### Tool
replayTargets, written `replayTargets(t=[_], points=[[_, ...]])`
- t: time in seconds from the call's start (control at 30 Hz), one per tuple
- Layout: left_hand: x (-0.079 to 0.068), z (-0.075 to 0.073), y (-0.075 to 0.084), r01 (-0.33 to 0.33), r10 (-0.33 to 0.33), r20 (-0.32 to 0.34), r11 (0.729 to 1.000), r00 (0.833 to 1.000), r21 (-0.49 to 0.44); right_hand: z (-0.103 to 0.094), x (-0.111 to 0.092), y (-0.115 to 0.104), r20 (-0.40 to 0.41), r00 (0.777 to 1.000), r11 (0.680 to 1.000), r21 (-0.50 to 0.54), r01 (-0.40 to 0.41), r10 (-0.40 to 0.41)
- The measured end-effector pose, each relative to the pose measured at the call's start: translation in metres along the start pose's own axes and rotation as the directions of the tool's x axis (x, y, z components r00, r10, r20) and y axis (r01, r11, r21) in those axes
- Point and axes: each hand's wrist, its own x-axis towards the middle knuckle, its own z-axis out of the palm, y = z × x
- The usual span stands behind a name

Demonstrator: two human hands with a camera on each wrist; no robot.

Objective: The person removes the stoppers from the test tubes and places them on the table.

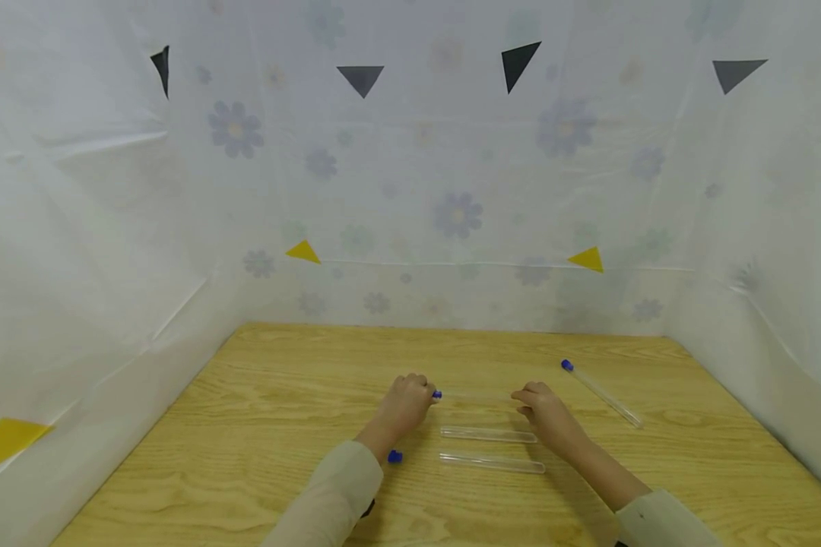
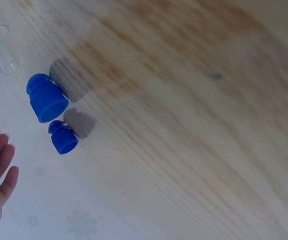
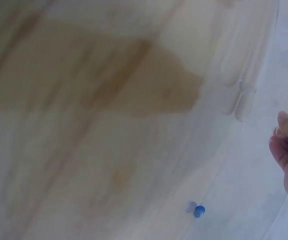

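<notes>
A pale cloth sleeve point(image 1: 324, 497) leads to the left hand point(image 1: 405, 403), fingers curled round the blue plastic cap point(image 1: 438, 394) of a clear, slender tube point(image 1: 477, 396); the right hand point(image 1: 549, 416) pinches its other end, likely steadying it.

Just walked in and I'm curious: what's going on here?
A person is holding a clear tube over the table with both hands: the left hand at its blue cap, the right hand at the other end. Nearer the person lie two uncapped tubes, with two loose caps to their left. Another capped tube lies off to the right.
</notes>
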Motion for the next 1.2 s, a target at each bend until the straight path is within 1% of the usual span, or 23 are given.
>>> replayTargets(t=[0.17, 0.33, 0.5, 0.63, 0.83, 1.07, 1.2], points=[[0.0002, 0.0023, -0.0006, 0.002, -0.002, 0.001, 1.000, 1.000, 0.010, -0.0005, 0.0000, -0.0023, 0.006, 1.000, 1.000, 0.000, -0.013, 0.013], [0.0007, 0.0032, -0.0003, 0.012, -0.012, 0.009, 1.000, 1.000, 0.005, -0.0011, -0.0003, -0.0029, 0.006, 1.000, 1.000, 0.007, -0.010, 0.010], [0.0013, 0.0032, -0.0005, 0.035, -0.035, 0.027, 0.999, 0.999, -0.015, -0.0010, -0.0004, -0.0034, 0.017, 1.000, 1.000, 0.014, -0.021, 0.020], [0.0014, 0.0036, -0.0008, 0.053, -0.052, 0.022, 0.998, 0.998, -0.025, -0.0019, -0.0010, -0.0055, 0.019, 1.000, 0.999, 0.030, -0.024, 0.023], [0.0008, 0.0043, -0.0007, 0.042, -0.042, 0.009, 0.999, 0.999, -0.012, -0.0037, -0.0019, -0.0069, 0.004, 1.000, 1.000, 0.028, -0.014, 0.013], [-0.0002, 0.0042, -0.0003, 0.027, -0.027, 0.002, 0.999, 1.000, 0.022, -0.0004, -0.0022, -0.0052, 0.002, 1.000, 1.000, 0.009, 0.003, -0.003], [-0.0010, 0.0035, -0.0002, 0.031, -0.031, -0.006, 0.999, 1.000, 0.016, 0.0006, -0.0022, -0.0054, 0.004, 1.000, 1.000, -0.012, 0.023, -0.023]])
